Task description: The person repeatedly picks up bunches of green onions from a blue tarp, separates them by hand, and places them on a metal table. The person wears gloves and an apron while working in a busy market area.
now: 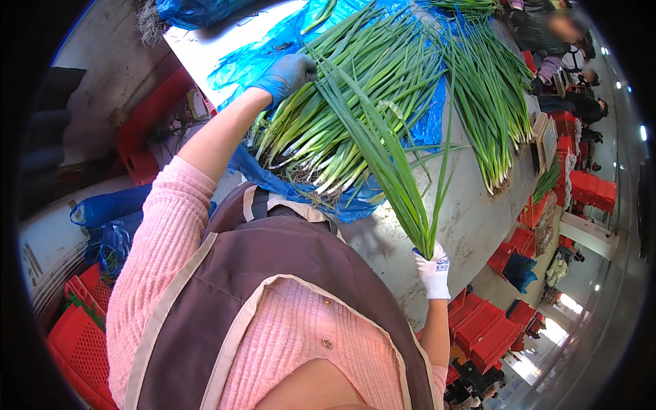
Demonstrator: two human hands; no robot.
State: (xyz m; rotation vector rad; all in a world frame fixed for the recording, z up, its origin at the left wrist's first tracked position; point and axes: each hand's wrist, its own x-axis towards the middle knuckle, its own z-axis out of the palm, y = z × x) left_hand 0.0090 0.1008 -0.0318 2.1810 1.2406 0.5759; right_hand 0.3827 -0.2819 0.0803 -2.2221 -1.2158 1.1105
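My right hand (433, 269), in a white knitted glove with blue lettering, grips a small bunch of green onions (394, 177) near its lower end; the leaves reach up and left towards my other hand. My left hand (289, 77), in a blue-grey glove, has its fingers curled beside the leaf tips; whether it holds any cannot be told. Beneath lies a large heap of green onions (328, 123) with white stems and soiled roots, on a blue plastic bag (428, 118) spread on the table. A second pile of green onions (484, 113) lies further right.
The metal table (461, 205) runs off to the right, with a box (544, 138) at its edge. Red plastic crates (482, 328) stand beyond it, and another red crate (84, 348) at lower left. A blue bag (197, 10) lies at the top. Several people are at the upper right.
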